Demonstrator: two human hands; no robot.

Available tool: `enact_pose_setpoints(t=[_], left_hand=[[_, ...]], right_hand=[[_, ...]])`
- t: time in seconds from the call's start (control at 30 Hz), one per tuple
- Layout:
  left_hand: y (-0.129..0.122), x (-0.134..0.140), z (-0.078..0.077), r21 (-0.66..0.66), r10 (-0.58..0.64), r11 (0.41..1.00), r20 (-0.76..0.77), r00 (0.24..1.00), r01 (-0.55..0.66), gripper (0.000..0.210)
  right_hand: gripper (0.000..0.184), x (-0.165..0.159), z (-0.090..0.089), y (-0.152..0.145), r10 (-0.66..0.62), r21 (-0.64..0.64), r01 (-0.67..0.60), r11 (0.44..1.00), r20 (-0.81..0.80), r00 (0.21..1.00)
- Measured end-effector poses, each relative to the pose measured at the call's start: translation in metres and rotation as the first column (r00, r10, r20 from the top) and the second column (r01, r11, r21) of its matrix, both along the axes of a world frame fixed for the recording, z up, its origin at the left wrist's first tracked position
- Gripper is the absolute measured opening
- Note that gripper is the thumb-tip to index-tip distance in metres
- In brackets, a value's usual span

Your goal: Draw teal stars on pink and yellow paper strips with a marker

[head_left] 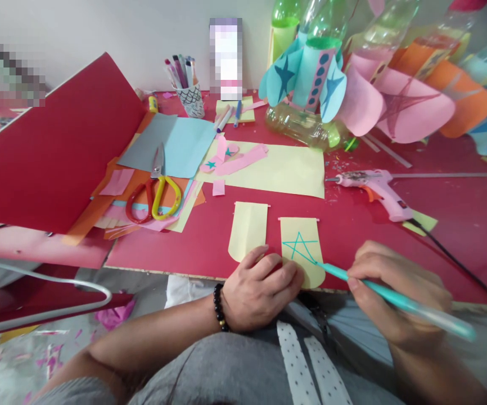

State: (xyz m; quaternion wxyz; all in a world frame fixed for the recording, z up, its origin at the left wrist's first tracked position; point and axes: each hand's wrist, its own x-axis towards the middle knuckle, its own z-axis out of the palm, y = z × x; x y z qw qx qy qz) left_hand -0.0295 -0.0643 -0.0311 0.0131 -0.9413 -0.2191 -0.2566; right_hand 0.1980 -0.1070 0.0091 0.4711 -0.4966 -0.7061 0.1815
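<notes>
The right hand (395,289) pinches a blue-green pen (406,302) between the thumb and fingers. The pen's tip points left, away from the hand, and touches the end of a line in a star (300,242). The star is drawn on a small yellow paper (306,274) with a round bottom. This paper lies flat on the red table (210,242), to the left of the right hand and just beside the left hand (262,289). The left hand lies over the paper's lower left edge with its fingers curled close together; you cannot tell if they pinch anything underneath. Black beads (218,306) go around that wrist. A plain yellow paper (252,225) lies just past the left hand's fingers. Farther up is a long yellow paper (294,171) with pink strips (243,160) on it. To the left, scissors (158,169) with one red and one yellow handle lie on blue paper (195,143) and other scraps. Past the right hand is a pink glue gun (374,181). At the back stand a cup of pens (192,102) and bottles with bright paper fins (283,79), and one bottle (294,126) lies on its side.
</notes>
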Motion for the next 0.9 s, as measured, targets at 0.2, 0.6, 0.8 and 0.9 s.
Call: enact_pose_setpoints(t=[0.2, 0.6, 0.8, 0.9], left_hand=[[0.000, 0.000, 0.001, 0.000, 0.002, 1.000, -0.001, 1.000, -0.002, 0.025], [0.000, 0.000, -0.002, 0.007, 0.025, 1.000, 0.006, 1.000, -0.025, 0.023], [-0.001, 0.000, -0.001, -0.001, 0.014, 1.000, 0.023, 1.000, -0.014, 0.024], [-0.001, 0.001, -0.002, 0.003, 0.024, 1.000, 0.039, 0.999, -0.024, 0.017]], right_hand=[[0.012, 0.002, 0.002, -0.001, 0.010, -0.015, -0.010, 1.000, 0.001, 1.000], [0.010, -0.003, 0.003, -0.001, -0.144, 0.110, 0.134, 0.985, 0.085, 0.986], [0.012, -0.002, -0.001, 0.005, -0.243, 0.159, 0.213, 0.964, 0.201, 0.949], [0.013, -0.002, -0.003, 0.006, -0.240, 0.150, 0.212, 0.966, 0.207, 0.948]])
